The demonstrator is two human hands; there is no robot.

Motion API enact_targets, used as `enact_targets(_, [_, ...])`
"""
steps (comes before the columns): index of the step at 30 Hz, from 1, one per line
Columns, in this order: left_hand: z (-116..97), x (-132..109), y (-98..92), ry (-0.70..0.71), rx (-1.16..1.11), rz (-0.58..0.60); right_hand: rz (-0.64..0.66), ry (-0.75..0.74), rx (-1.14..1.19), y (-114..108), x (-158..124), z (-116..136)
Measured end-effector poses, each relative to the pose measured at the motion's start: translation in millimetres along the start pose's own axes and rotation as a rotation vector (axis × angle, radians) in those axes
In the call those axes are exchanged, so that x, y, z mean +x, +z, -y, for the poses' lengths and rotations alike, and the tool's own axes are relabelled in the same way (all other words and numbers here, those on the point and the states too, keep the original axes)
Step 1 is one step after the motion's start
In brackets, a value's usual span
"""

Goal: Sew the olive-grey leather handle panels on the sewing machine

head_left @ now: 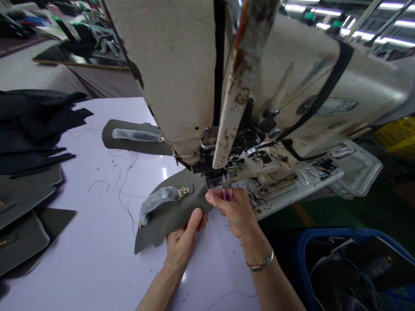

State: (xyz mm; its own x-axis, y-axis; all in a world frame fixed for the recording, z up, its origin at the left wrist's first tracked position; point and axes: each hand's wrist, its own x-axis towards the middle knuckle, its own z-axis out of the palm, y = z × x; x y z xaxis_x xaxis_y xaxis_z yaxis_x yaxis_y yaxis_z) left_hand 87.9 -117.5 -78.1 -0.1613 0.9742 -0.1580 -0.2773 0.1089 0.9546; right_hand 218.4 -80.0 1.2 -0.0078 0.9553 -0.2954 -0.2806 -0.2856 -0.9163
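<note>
A big cream industrial sewing machine (292, 86), paint worn and stained, leans over a white table top (90, 276) w/ loose thread ends scattered on it. A blue-rimmed bin (324, 255) sits low at R, dark stuff inside. A stack of dark grey leather panels (22, 224) lies along the table's L side, and a lone grey panel (113, 142) w/ a plastic-wrapped strap (136, 134) lies by the machine head, well apart from the hands. A second grey panel (171, 220), w/ its own wrapped strap (160, 199) and small brass fitting (184, 191), sits right at the presser foot (214, 179). L hand (184, 244) grips that panel's lower edge, thumb on top. R hand (235, 211) is closed round pink-handled snips (227, 194), prob. thread snips, tips pointing up by the foot, blades hard to make out. Metal bracelet (262, 261) on R wrist.
</note>
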Motion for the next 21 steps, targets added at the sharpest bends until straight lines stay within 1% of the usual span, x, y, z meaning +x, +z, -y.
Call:
enact_targets(2, [2, -2, 1.3, -0.02, -0.006, -0.068, -0.005, -0.031, -0.092, -5, -4, -3])
enact_targets(4, [1, -4, 2.0, -0.01, -0.002, -0.105, -0.005, -0.061, -0.16, -11, -9, -7])
enact_targets(7, [-2, -5, 4.9, 0.023, -0.002, -0.123, 0.027, -0.095, -0.228, -18, -17, -12])
enact_targets(9, [-5, -6, 8.9, 0.034, -0.009, -0.124, 0.04, -0.129, -0.309, -17, -22, -15])
enact_targets(11, [-10, -6, 14.0, 0.031, -0.01, -0.121, -0.011, -0.192, -0.44, -12, -27, -15])
enact_targets(13, [-19, -8, 18.1, 0.0, 0.028, -0.113, -0.101, -0.284, -0.567, -6, -30, -16])
enact_targets(14, [-25, -10, 18.5, -0.037, 0.073, -0.086, -0.135, -0.328, -0.602, -4, -31, -16])
enact_targets(15, [-32, -14, 17.1, -0.09, 0.128, -0.019, -0.155, -0.357, -0.606, -2, -31, -17])
enact_targets(16, [-39, -19, 13.4, -0.152, 0.186, 0.089, -0.162, -0.363, -0.583, 0, -31, -18])
enact_targets(17, [-46, -26, 7.1, -0.205, 0.246, 0.223, -0.166, -0.352, -0.541, 0, -30, -20])
enact_targets(18, [-53, -33, -2.0, -0.229, 0.309, 0.353, -0.167, -0.328, -0.49, -1, -29, -23])
enact_targets(19, [-59, -40, -13.4, -0.206, 0.386, 0.428, -0.166, -0.299, -0.436, -2, -27, -26])
enact_targets(20, [-63, -46, -26.4, -0.126, 0.493, 0.423, -0.17, -0.276, -0.381, -3, -25, -29])
enact_targets(21, [-66, -50, -39.9, 0.008, 0.633, 0.303, -0.168, -0.26, -0.331, -4, -23, -32])
